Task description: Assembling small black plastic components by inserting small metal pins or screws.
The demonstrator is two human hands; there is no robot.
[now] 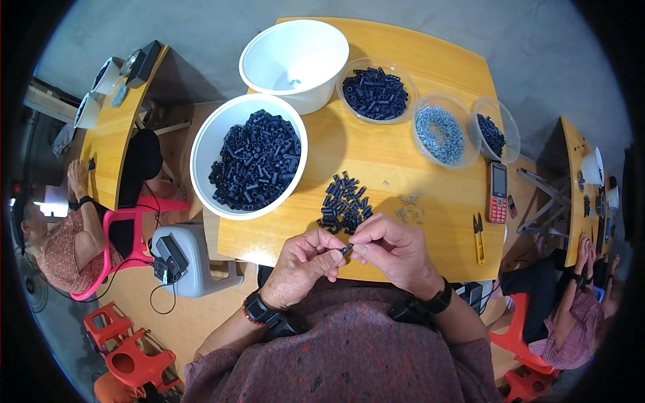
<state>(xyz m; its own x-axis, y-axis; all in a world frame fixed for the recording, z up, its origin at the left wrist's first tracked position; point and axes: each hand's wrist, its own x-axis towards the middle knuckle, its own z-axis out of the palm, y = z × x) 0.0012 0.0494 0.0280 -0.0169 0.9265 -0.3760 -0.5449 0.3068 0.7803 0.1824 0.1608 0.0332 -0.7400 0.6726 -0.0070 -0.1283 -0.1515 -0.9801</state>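
In front of my chest, both hands meet over the table's near edge. My left hand [302, 265] pinches a small black plastic piece [347, 249] between thumb and fingers. From the other side, the fingertips of my right hand [391, 250] close on the same piece; whether they hold a second tiny part is hidden. Just beyond the hands lies a loose pile of short black tubular pieces [344, 200]. To its right, small silvery metal parts [410, 207] are scattered, too small to name surely.
On the yellow table [430, 255] stand a white bucket [209, 138] of black pieces, another white bucket [269, 57], and clear bowls of black pieces [375, 93] and silvery parts [440, 134]. A red phone [497, 201] and yellow-handled snips [479, 242] lie right. People sit at side tables.
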